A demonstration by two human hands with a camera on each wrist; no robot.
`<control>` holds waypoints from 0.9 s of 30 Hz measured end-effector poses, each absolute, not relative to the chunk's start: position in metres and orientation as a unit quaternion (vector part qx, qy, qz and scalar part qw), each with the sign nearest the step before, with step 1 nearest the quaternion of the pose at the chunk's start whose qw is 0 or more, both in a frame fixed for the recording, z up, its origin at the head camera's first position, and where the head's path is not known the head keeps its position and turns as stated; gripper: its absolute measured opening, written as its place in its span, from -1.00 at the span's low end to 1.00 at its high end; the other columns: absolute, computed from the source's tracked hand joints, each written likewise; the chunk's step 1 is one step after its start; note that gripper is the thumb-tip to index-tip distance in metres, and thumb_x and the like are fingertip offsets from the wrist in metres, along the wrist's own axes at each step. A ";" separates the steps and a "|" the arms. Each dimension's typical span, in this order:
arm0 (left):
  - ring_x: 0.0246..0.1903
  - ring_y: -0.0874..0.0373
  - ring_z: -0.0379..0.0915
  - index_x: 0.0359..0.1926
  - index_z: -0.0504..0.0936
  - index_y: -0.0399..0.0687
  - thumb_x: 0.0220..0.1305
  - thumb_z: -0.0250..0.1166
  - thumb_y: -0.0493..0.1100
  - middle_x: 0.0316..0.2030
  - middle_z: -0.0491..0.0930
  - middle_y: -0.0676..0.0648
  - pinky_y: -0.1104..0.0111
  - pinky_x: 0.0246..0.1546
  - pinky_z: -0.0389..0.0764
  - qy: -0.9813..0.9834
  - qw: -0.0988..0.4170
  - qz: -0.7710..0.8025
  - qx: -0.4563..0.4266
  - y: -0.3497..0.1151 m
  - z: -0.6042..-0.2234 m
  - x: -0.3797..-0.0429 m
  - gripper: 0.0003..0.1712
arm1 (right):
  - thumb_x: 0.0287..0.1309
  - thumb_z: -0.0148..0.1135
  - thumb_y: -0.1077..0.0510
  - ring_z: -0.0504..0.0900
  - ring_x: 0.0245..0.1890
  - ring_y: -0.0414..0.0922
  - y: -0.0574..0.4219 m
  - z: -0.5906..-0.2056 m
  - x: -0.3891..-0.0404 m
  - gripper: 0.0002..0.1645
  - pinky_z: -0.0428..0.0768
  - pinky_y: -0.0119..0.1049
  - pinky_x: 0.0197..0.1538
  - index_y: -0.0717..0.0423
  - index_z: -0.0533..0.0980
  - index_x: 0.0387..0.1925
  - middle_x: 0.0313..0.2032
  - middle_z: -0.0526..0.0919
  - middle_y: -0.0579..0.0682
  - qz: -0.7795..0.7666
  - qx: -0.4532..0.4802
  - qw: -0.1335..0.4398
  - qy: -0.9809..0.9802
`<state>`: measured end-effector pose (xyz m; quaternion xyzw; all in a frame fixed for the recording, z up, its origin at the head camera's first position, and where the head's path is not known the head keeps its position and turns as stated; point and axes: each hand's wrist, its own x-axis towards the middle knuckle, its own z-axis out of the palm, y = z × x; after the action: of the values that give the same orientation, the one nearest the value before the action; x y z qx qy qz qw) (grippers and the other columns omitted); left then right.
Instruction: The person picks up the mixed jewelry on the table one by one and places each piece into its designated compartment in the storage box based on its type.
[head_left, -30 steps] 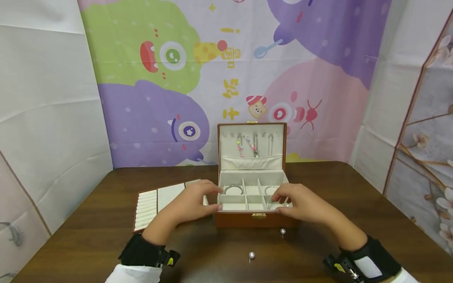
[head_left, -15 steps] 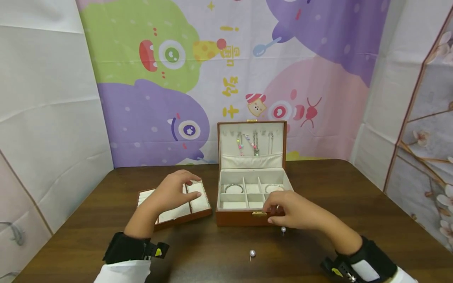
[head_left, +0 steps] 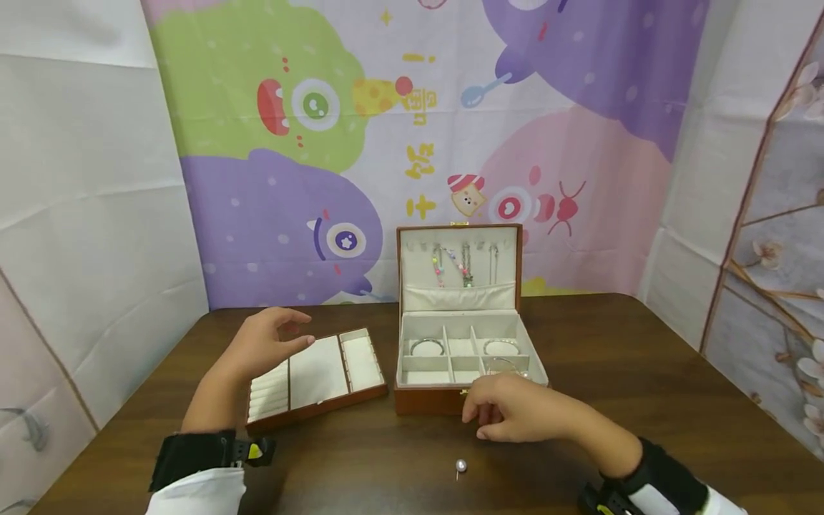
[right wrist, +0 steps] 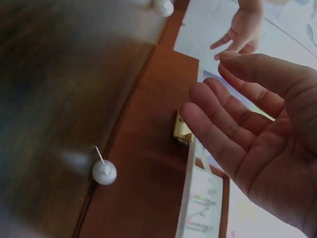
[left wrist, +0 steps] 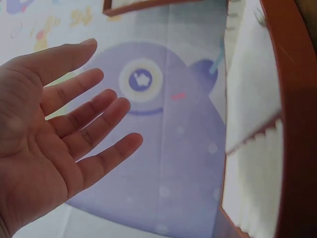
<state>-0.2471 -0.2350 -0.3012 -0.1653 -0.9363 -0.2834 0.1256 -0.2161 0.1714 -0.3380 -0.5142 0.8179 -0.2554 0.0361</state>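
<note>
My left hand [head_left: 264, 345] hovers over the left part of a brown-edged jewelry tray [head_left: 315, 368], fingers loosely spread and holding nothing. My right hand [head_left: 515, 409] is in front of the open brown jewelry box [head_left: 418, 400], fingers relaxed, with nothing in its grasp. One pearl stud earring [head_left: 460, 466] lies on the table nearer to me. A pearl earring [right wrist: 104, 172] shows beside the box's front wall in the right wrist view; in the head view the right hand hides that spot. Bracelets [head_left: 428, 347] lie in the box's compartments.
Necklaces [head_left: 466, 265] hang inside the raised lid. A gold clasp [right wrist: 182, 130] sits on the box front. The tray has ring rolls [head_left: 269, 392] at its left. Behind the wooden table [head_left: 360, 472] hangs a cartoon curtain [head_left: 290, 214].
My left hand has moved left, away from the box and over the tray. My right hand has come out of the box's front right compartment, toward me, now covering one earring.
</note>
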 end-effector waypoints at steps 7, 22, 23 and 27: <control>0.00 -0.22 0.50 0.08 0.59 -0.28 0.27 0.35 -0.04 0.00 0.57 -0.30 -0.04 -0.07 0.56 -0.947 0.100 -0.278 -0.127 -0.256 -0.308 -0.248 -0.52 | 0.02 0.41 0.35 0.56 -0.34 -0.38 0.159 -0.345 -0.216 -0.78 0.55 -0.54 -0.26 0.10 0.64 -0.26 -0.30 0.60 -0.16 -0.194 -0.542 0.048 0.816; 0.16 -0.54 0.22 0.32 0.00 -0.66 0.40 0.16 -0.22 0.22 0.11 -0.68 0.02 -0.27 0.67 -0.905 -0.079 -0.418 -0.030 -0.317 -0.351 -0.254 -0.25 | -0.05 0.46 0.32 0.51 -0.39 -0.43 0.137 -0.352 -0.217 -0.73 0.41 -0.69 -0.28 0.01 0.66 -0.26 -0.31 0.57 -0.22 -0.122 -0.574 0.071 0.807; 0.14 -0.53 0.24 0.31 -0.01 -0.69 0.39 0.14 -0.26 0.21 0.11 -0.69 0.02 -0.27 0.68 -0.900 -0.089 -0.426 -0.030 -0.318 -0.354 -0.254 -0.27 | -0.05 0.46 0.32 0.51 -0.40 -0.43 0.136 -0.353 -0.217 -0.74 0.41 -0.70 -0.28 0.01 0.66 -0.27 -0.32 0.57 -0.22 -0.120 -0.578 0.070 0.804; 0.00 -0.35 0.42 0.29 0.03 -0.72 0.33 0.12 -0.38 0.16 0.20 -0.65 0.01 -0.25 0.67 -0.885 -0.114 -0.450 -0.023 -0.320 -0.362 -0.258 -0.32 | -0.06 0.46 0.33 0.50 -0.40 -0.46 0.132 -0.354 -0.218 -0.75 0.41 -0.71 -0.29 0.01 0.67 -0.30 -0.34 0.57 -0.24 -0.116 -0.587 0.069 0.798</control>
<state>-0.2575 -0.3199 -0.3622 -0.0229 -0.8855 -0.4500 -0.1136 -0.2183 0.1321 -0.3542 -0.5868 0.7983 -0.1164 0.0691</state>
